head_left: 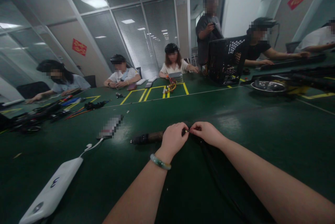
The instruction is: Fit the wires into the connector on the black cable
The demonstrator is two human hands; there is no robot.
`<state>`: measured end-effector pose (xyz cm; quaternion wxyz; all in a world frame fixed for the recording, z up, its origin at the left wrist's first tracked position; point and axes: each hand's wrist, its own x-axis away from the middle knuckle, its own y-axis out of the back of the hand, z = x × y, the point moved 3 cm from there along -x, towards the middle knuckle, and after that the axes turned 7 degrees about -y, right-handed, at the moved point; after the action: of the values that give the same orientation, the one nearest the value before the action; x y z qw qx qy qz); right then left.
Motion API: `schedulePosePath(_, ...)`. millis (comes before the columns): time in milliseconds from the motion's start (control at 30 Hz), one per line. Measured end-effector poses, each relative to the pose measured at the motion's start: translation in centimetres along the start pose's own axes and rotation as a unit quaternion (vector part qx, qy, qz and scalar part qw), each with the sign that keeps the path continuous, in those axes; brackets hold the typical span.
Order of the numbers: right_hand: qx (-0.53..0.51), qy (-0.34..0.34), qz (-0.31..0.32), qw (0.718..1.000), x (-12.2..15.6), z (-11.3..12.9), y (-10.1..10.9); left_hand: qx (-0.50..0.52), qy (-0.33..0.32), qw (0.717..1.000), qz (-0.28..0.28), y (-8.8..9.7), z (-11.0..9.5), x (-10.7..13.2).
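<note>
A long, round, black-and-brown tool (148, 137) is gripped at its three-o'clock end by the left hand (173, 139), at the flat green table (104, 178). It is likely hard and a bit heavy, best held by its barrel (156, 136). At three o'clock, the right hand (208, 134) is pinched; on what cannot be told.

There was one dark tool (150, 137), one bracelet (160, 163), one phone (110, 127), one white cord (94, 145), one white power bank (52, 192), one black computer case (225, 61), two red wall signs (79, 47) and six other people (175, 68).
</note>
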<state>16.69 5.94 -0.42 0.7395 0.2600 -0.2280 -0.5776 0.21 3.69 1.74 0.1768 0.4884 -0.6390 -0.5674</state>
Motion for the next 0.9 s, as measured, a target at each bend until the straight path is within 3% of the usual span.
schedulePosePath(900, 0.005, 0.000, 0.001, 1.000, -0.01, -0.10, 0.06, 0.003, -0.015, 1.000, -0.001, -0.13, 0.10, 0.04)
